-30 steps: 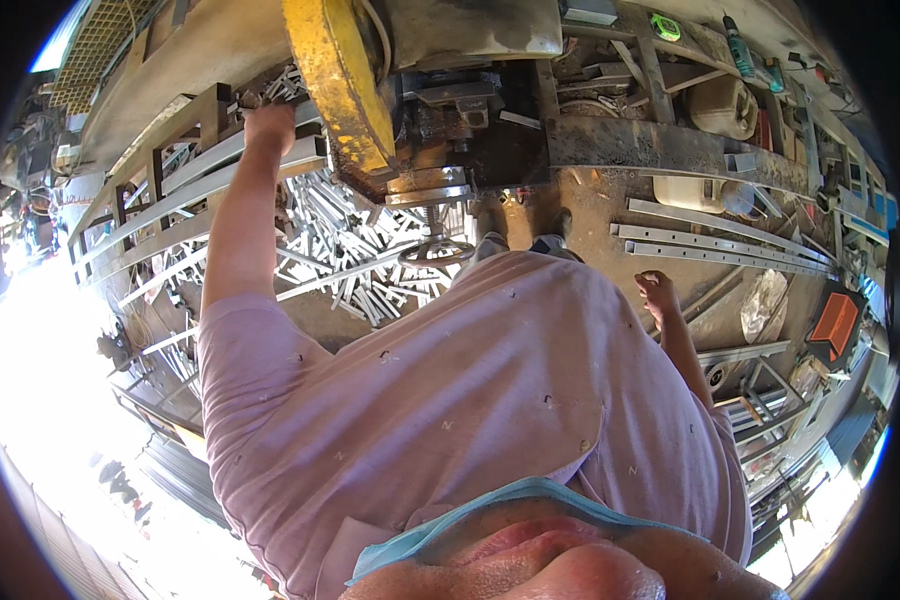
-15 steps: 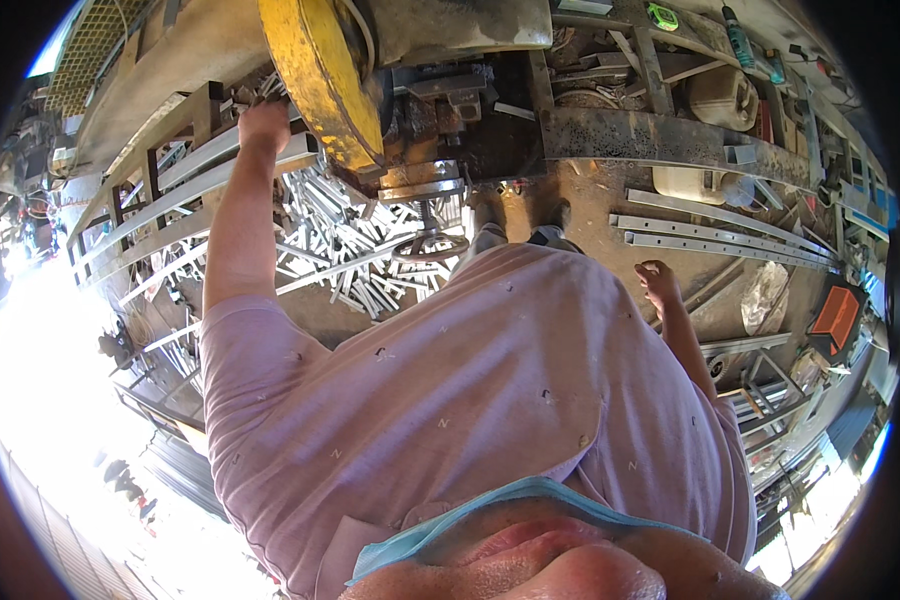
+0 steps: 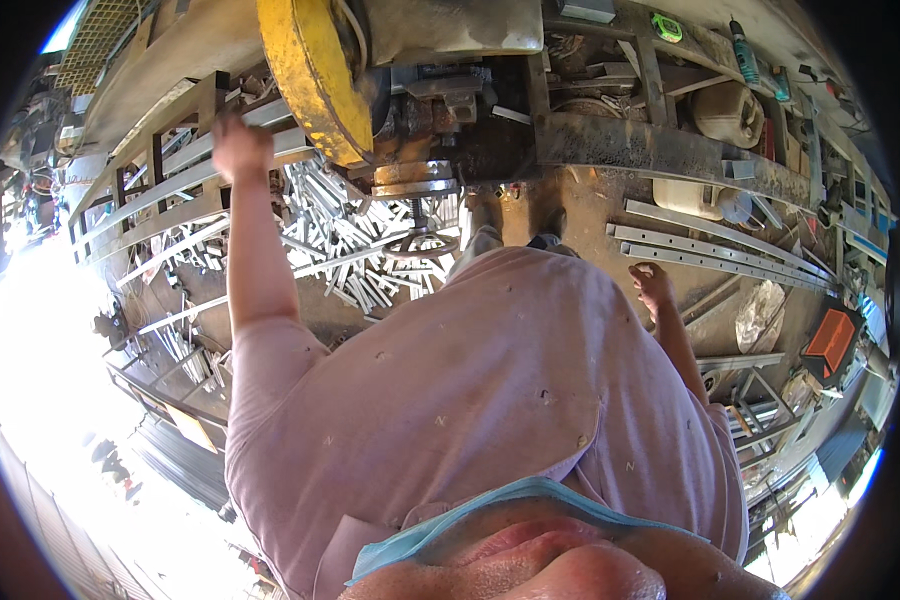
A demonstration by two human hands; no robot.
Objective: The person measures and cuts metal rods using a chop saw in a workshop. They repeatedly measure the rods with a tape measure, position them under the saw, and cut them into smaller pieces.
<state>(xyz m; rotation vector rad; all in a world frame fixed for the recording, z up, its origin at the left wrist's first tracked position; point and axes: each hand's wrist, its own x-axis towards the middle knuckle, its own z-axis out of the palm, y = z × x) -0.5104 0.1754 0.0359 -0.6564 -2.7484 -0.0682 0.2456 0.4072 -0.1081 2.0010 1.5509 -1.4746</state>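
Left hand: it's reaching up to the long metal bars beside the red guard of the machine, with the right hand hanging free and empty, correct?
Not quite. The head view shows the guard is yellow, not red. The left hand does reach the long metal bars beside it, and the right hand hangs empty.

Floor (image 3: 580,215): brown, dusty, rust-stained. Directly on it, a loose heap of short pale metal offcuts (image 3: 355,250), lying criss-crossed at mixed angles below the yellow machine guard. To the right, long flat metal strips (image 3: 715,255) laid roughly parallel, side by side. Near them, a crumpled clear plastic bag (image 3: 760,312). Further right, an orange box-like item (image 3: 832,342); its contact with the floor cannot be told. Left side: long grey bars (image 3: 160,200) stacked on a frame.
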